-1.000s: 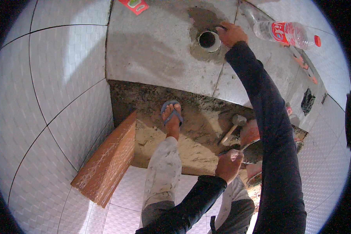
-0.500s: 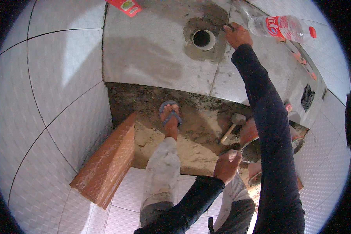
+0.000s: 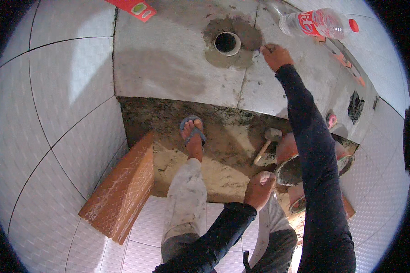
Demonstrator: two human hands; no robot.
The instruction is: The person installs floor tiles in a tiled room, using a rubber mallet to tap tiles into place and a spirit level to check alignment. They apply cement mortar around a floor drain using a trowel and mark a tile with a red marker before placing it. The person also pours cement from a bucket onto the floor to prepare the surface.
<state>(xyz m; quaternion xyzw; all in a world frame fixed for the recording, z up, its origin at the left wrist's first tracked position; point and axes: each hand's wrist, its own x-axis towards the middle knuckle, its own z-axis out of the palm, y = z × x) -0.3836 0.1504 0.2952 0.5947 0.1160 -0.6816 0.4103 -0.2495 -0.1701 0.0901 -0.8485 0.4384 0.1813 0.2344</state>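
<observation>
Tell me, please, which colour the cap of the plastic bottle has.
The cap is red; it shows best in the head view.

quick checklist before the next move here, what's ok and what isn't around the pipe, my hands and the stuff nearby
1. Pipe mouth uncovered: ok, its dark opening shows fully.
2. Right hand off the pipe mouth: ok, it is to the right of it, fingers curled.
3. Left hand free of any object: cannot tell, its fingers are curled near the reddish container.
4. Reddish container in full view: not ok, the right sleeve hides part of it.
5. Mallet out of both hands: ok, it is on the ground by the container.
6. Bottle capped: ok, the red cap is on.
</observation>
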